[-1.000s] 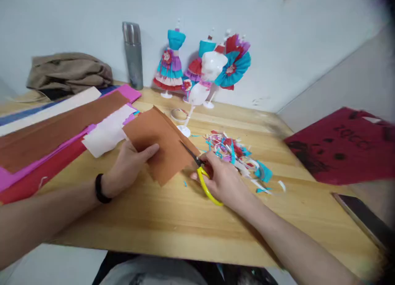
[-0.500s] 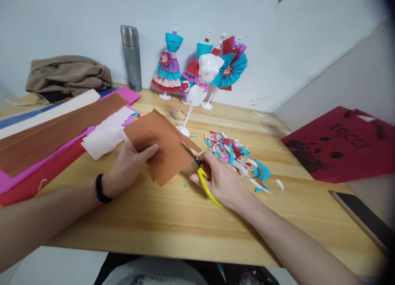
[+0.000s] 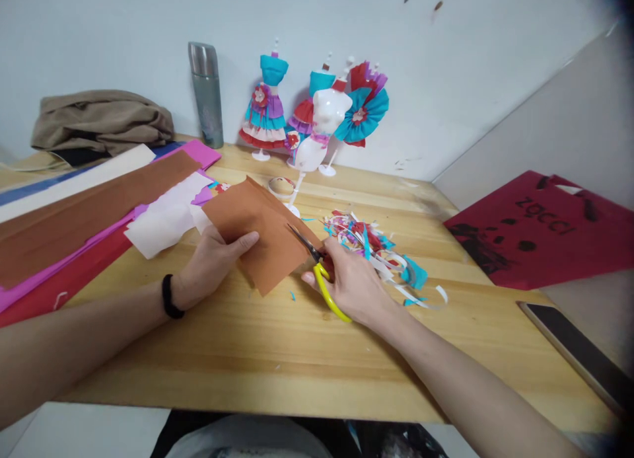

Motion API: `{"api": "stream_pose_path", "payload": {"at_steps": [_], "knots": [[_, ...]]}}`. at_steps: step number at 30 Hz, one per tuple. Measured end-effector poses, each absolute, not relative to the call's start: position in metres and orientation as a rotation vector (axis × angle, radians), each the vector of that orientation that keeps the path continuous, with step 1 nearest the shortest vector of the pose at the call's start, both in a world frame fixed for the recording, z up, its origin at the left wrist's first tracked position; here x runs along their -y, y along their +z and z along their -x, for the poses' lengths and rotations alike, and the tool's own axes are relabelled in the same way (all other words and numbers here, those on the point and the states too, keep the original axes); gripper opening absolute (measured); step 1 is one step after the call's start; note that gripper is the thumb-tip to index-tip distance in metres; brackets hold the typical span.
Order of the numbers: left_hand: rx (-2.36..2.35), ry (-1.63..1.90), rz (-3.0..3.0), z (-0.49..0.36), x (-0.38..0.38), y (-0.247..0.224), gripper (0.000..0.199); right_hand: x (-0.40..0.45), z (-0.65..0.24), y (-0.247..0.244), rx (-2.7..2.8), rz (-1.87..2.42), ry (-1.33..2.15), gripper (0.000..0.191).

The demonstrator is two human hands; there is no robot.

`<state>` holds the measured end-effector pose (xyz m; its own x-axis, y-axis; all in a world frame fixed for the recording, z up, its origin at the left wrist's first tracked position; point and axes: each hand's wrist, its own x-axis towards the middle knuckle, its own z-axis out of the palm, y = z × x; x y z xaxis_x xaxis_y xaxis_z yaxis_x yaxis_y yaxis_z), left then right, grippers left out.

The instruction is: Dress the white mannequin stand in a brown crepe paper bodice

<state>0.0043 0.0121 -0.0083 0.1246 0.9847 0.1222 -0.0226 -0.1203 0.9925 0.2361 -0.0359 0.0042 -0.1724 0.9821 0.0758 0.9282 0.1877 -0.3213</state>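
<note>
A folded sheet of brown crepe paper (image 3: 267, 236) is pinched at its left side by my left hand (image 3: 215, 263), thumb on top and the other fingers hidden beneath. My right hand (image 3: 354, 283) grips a pair of scissors (image 3: 325, 293) with yellow handles. The dark blades lie over the right part of the brown paper, pointing up and left; whether they are parted is hard to see. Just behind the paper stands a white mini mannequin (image 3: 329, 114) with a red neck band and a pink waist strip.
Coloured paper sheets (image 3: 99, 200) lie at left, below a brown cloth (image 3: 102, 119) and a flask (image 3: 207, 98). Dressed mannequins (image 3: 265, 114) line the wall. Paper scraps (image 3: 369, 236), a red bag (image 3: 539, 233) and a phone (image 3: 569, 345) are at right. A tape roll (image 3: 281, 187) sits behind the paper.
The whole view has shifted slightly, so most things appear a little further left. Both hands keep their holds, and the scissors stay over the right part of the brown paper.
</note>
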Motion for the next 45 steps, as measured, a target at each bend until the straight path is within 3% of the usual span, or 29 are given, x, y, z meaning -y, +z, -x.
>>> {"api": "stream_pose_path", "payload": {"at_steps": [16, 22, 45], "knots": [[-0.992, 1.148, -1.363, -0.003, -0.012, -0.013, 0.041, 0.035, -0.239, 0.004, 2.227, 1.763, 0.274, 0.042], [-0.954, 1.144, -1.378, -0.002, -0.011, -0.017, 0.034, 0.035, -0.238, 0.004, 2.229, 1.717, 0.256, 0.040], [-0.934, 1.127, -1.361, 0.000, -0.009, -0.014, 0.035, 0.032, -0.241, -0.004, 2.222, 1.830, 0.156, 0.037]]}}
